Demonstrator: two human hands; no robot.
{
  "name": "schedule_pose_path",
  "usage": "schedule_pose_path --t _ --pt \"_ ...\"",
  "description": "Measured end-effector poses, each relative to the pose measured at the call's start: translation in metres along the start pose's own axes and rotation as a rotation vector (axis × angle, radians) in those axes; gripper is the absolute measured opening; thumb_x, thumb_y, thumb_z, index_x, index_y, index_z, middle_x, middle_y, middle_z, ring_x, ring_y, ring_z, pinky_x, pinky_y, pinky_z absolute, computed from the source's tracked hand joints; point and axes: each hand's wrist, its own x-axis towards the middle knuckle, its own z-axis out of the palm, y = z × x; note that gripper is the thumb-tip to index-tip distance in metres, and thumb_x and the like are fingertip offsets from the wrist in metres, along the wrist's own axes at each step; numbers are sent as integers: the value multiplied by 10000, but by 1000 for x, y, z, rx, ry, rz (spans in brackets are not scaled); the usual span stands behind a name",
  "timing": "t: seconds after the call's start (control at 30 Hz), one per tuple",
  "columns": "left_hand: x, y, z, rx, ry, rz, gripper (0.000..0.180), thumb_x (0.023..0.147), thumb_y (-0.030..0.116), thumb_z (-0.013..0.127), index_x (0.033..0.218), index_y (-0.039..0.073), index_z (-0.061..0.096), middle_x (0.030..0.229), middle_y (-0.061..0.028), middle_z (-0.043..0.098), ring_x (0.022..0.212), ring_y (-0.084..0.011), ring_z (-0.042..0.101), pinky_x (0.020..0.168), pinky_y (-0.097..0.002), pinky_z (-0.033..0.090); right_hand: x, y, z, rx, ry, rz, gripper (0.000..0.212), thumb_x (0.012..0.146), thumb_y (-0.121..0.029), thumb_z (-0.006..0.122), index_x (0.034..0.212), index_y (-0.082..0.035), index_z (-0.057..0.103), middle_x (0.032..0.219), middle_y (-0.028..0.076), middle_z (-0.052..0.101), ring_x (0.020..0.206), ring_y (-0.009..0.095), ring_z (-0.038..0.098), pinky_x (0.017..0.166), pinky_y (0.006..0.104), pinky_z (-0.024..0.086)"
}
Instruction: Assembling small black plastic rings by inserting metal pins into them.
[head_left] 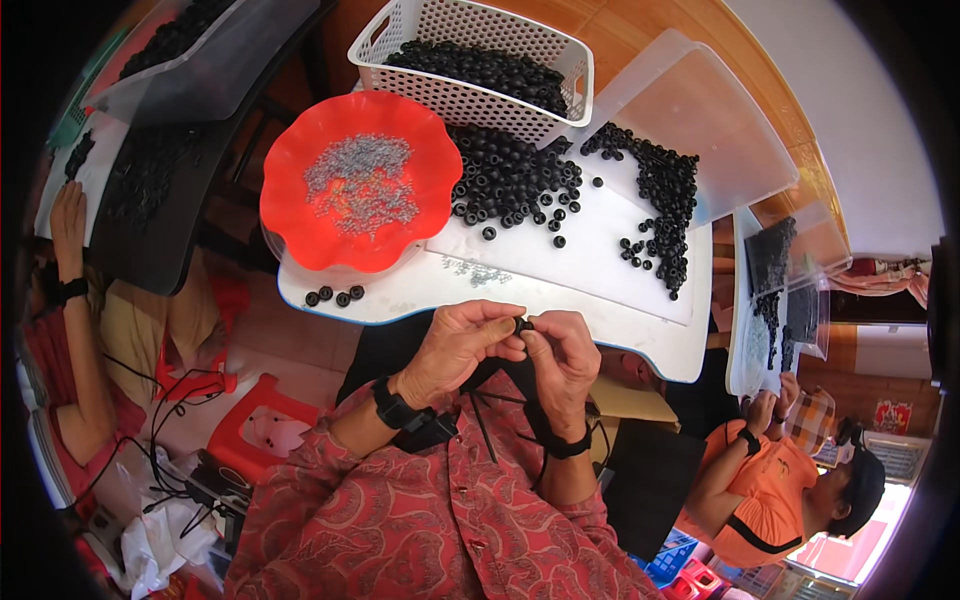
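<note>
Right now, one black piece at the fingertips and heaps all around

And it's all happening just off the near edge of the white table (600, 312): the left hand (455, 345) and the right hand (562, 365) meet, thumb and forefinger of each pinching one small black piece (522, 325) between them. What they're doing to it is hidden by the fingers, so call this one unfinished, in my judgement.

Look at the volume! A loose pile (510, 170) spreads beside the red dish (285, 205), a second heap (668, 190) runs down the right, and the white basket (470, 104) behind is well filled. Which are finished and which are waiting? Can't tell from here. Four black rings (343, 299) sit apart at the near left edge. Plenty of clear bits (360, 175) lie in the dish, with more scattered just beside it, so by the look of it, supplies are far from exhausted.
</note>
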Motion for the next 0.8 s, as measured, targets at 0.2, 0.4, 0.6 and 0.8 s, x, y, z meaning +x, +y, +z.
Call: schedule_pose_path --t 0.2,0.4,0.6,0.8 --pt "0 -2 -4 24 -50 -16 235 1000 108 598 1188 -25 641 1016 -113 693 863 -157 703 789 -296 616 0 1 -3 12 -33 17 131 808 10 761 912 -3 682 869 90 655 775 201 635 680 295 505" --pt "-1 -7 -7 -67 -36 -40 233 991 119 615 1180 -14 647 992 -93 686 820 -143 689 751 -290 606 -2 5 -2 82 -46 34 130 808 19 755 916 6 684 879 85 661 785 184 636 695 283 505" --pt "0 -12 -11 -77 -20 -36 223 986 113 622 1167 -13 656 999 -86 678 807 -128 650 733 -275 578 -3 8 -2 80 -58 53 139 802 30 757 922 12 688 898 87 673 808 174 646 719 278 512" --pt "-2 -10 -12 -58 -4 -43 213 982 106 626 1151 -18 664 1000 -89 681 789 -127 646 724 -269 574 -3 13 -2 100 -80 33 151 796 34 762 927 11 691 892 92 681 806 177 654 716 280 515"
